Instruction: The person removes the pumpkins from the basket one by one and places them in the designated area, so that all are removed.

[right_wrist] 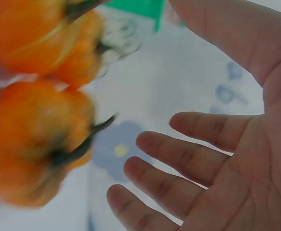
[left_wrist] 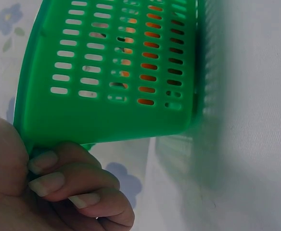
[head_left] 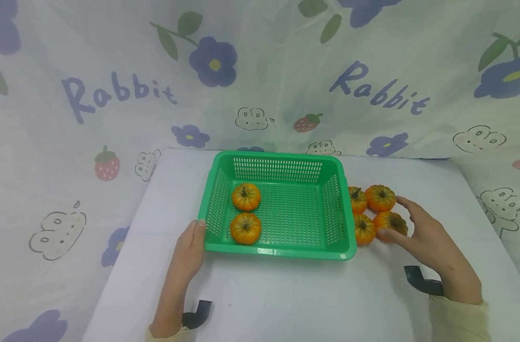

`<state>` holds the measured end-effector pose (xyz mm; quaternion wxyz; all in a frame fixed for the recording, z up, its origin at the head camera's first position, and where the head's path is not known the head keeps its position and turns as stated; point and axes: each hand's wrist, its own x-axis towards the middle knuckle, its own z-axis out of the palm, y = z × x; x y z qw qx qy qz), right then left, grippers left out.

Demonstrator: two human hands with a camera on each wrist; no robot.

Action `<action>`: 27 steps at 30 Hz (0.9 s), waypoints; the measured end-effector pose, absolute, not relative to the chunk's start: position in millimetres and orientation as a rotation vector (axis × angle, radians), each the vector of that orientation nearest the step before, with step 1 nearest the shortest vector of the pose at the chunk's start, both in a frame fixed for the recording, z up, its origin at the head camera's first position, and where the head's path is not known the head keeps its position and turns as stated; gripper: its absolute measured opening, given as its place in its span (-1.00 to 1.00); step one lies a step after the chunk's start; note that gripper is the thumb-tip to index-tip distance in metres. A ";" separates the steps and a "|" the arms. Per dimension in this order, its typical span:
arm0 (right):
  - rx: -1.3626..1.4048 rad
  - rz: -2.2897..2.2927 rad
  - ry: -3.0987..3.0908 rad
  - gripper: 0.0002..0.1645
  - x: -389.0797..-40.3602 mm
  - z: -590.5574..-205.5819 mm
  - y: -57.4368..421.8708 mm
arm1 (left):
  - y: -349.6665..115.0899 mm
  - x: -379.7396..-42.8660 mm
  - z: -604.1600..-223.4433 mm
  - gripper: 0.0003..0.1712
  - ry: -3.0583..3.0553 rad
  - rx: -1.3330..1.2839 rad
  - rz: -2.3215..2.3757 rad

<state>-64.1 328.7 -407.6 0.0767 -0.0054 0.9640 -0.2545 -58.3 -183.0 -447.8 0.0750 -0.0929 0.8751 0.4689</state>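
Observation:
A green plastic basket point(head_left: 277, 253) with slotted walls holds two small orange pumpkins, one point(head_left: 245, 197) behind the other point(head_left: 245, 228), along its left side. My left hand point(head_left: 189, 249) grips the basket's left rim near the front corner; its fingers point(left_wrist: 78, 178) curl under the edge in the left wrist view. Several more pumpkins sit just outside the basket's right wall. Over the front right pumpkin point(head_left: 390, 225), my right hand point(head_left: 431, 240) is spread, thumb tip in front and fingers behind. In the right wrist view, its straight fingers point(right_wrist: 164, 187) stand apart from the stemmed pumpkins point(right_wrist: 30, 144).
A white tabletop point(head_left: 285, 299) lies under everything. Behind and at the sides hangs a pale printed cloth point(head_left: 260, 61) with flowers, rabbits and strawberries. Dark straps point(head_left: 422, 282) cross both wrists. The basket's right wall partly hides the pumpkins closest to it.

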 end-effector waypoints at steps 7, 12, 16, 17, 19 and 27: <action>-0.217 -0.814 2.912 0.26 -74.7 -373.6 303.6 | -181.7 -58.5 -446.7 -0.32 2.624 -0.281 1.408; -0.295 -0.796 2.919 0.22 -79.8 -356.8 284.6 | -182.1 -58.2 -445.8 -0.33 2.628 -0.279 1.405; -0.428 -0.772 2.924 0.16 -85.4 -348.3 268.3 | -182.4 -57.9 -445.3 -0.33 2.630 -0.287 1.398; -0.459 -0.775 2.920 0.14 -86.9 -346.3 263.9 | -182.4 -57.8 -445.1 -0.33 2.630 -0.291 1.393; -0.538 -0.766 2.908 0.11 -90.6 -342.2 254.6 | -182.2 -57.8 -444.6 -0.33 2.628 -0.297 1.388; -0.796 -0.698 2.860 0.09 -106.0 -338.6 215.7 | -181.9 -58.3 -444.5 -0.32 2.626 -0.295 1.392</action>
